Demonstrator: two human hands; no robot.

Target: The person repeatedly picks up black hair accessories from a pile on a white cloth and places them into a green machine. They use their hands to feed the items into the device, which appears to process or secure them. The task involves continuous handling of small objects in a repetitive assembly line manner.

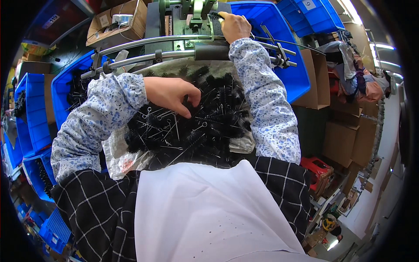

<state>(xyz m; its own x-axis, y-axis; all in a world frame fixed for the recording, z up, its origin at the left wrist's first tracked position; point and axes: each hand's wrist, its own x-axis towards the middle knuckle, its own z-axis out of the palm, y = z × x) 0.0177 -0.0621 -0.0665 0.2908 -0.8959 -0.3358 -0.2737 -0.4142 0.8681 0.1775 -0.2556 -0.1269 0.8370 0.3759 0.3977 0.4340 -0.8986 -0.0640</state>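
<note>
The left hand (170, 93) hangs over a pile of black wire brushes (218, 124), nearer to it than the right hand (236, 28); its thumb and forefinger curve apart, and from here I cannot tell whether anything sits between them. The pile spreads below and to the right of those fingers, stems pointing every way. Beyond it, the right fingers pinch one black brush (214, 16) at the machine (196, 27), bristles pointing left.

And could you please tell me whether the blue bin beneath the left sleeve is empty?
Not empty: black wire brushes show inside the blue bin.
</note>
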